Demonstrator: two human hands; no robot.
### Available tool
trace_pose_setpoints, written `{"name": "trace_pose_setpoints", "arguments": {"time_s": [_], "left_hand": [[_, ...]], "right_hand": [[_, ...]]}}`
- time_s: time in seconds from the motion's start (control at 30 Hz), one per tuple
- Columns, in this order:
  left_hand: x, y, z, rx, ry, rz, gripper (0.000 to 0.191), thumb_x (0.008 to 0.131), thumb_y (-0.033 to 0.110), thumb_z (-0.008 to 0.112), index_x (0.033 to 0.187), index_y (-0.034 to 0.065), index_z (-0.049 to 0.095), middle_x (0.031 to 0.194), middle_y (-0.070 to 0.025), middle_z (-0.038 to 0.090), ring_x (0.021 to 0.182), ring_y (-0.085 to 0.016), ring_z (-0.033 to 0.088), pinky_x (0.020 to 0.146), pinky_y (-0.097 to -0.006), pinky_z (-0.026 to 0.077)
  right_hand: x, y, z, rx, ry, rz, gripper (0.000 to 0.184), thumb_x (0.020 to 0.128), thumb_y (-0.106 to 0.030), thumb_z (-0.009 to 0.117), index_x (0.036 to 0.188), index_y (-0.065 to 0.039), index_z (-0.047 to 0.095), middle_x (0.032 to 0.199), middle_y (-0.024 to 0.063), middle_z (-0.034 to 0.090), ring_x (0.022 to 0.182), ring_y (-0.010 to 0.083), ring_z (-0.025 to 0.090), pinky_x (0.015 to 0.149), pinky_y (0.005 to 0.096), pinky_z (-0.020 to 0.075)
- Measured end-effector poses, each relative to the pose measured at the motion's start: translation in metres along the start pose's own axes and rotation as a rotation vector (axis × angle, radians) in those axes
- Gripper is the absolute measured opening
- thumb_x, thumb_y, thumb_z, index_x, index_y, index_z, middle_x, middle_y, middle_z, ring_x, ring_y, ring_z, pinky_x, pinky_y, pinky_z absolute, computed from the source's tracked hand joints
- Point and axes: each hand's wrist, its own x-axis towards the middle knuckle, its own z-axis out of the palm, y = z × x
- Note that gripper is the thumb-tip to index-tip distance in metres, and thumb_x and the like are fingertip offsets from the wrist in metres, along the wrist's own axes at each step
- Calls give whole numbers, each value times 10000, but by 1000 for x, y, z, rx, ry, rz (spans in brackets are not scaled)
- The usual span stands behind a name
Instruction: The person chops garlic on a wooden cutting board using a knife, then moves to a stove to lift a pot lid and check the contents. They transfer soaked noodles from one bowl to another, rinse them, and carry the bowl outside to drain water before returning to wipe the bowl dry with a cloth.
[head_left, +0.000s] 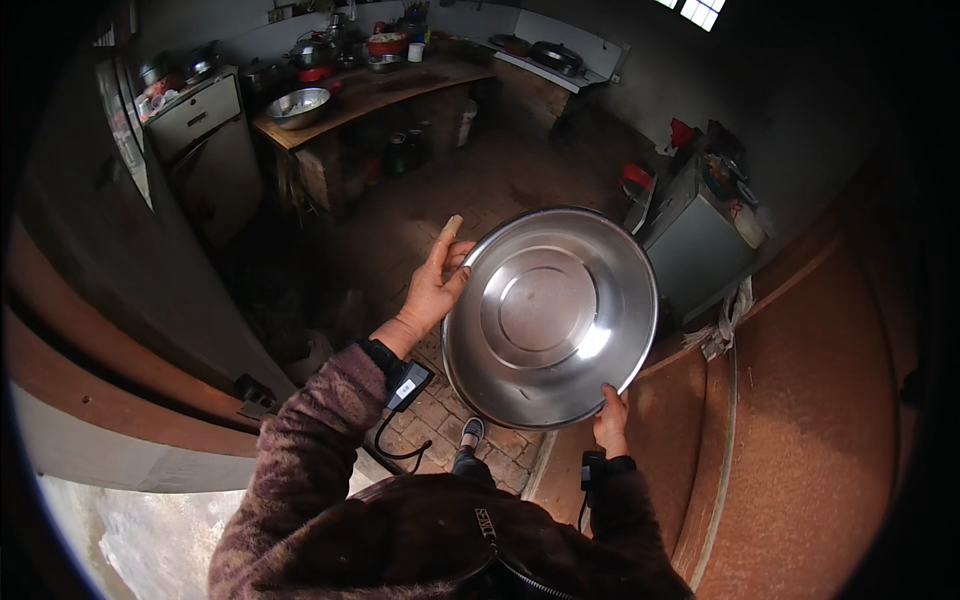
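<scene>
A large round stainless steel basin (538, 300) is held up before me, its inside facing my eyes. My left hand (437, 283) grips its left rim, thumb on the inner edge, with the index finger stretched out past the rim. At the lower right, my right hand (613, 420) pinches the rim with its thumb inside; the fingers behind the metal are hidden. The basin looks to hold nothing. Each wrist has a black strap with a small device and a cable.
Ahead stands a wooden counter (390, 97) bearing a metal bowl (298, 107), pots and a red basin. An old drawer cabinet (196, 116) is at left, a grey cabinet (694, 240) at right. Reddish door panels (810, 420) flank me. My shoe (473, 428) is on the brick floor.
</scene>
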Motion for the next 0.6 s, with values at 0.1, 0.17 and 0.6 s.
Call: {"name": "trace_pose_setpoints", "arguments": {"time_s": [0.1, 0.17, 0.6], "left_hand": [[66, -57, -5, -200, 81, -41, 771, 901, -88, 518, 1527, 165, 146, 1301, -96, 539, 1207, -175, 518, 1054, -288, 364], [99, -85, -16, -215, 198, -159, 805, 889, -127, 496, 1532, 176, 120, 1338, -102, 517, 1236, -175, 491, 1060, -284, 347], [301, -224, -151, -89, 552, -215, 876, 805, -151, 504, 1529, 220, 178, 1471, -125, 352, 1296, -216, 417, 1053, -304, 349]], "right_hand": [[108, 3, 44, 93, -129, -4, 387, 854, -70, 602, 1233, -75, 521, 1106, 51, 599, 950, 183, 591, 791, 303, 481], [170, 1, 72, -86, -124, 5, 388, 853, -86, 600, 1231, -52, 520, 1069, 65, 610, 923, 190, 594, 793, 311, 478], [465, -5, 370, -184, -687, -39, 258, 834, -50, 596, 1081, 24, 596, 926, 41, 635, 794, 123, 582, 732, 262, 469]]}}
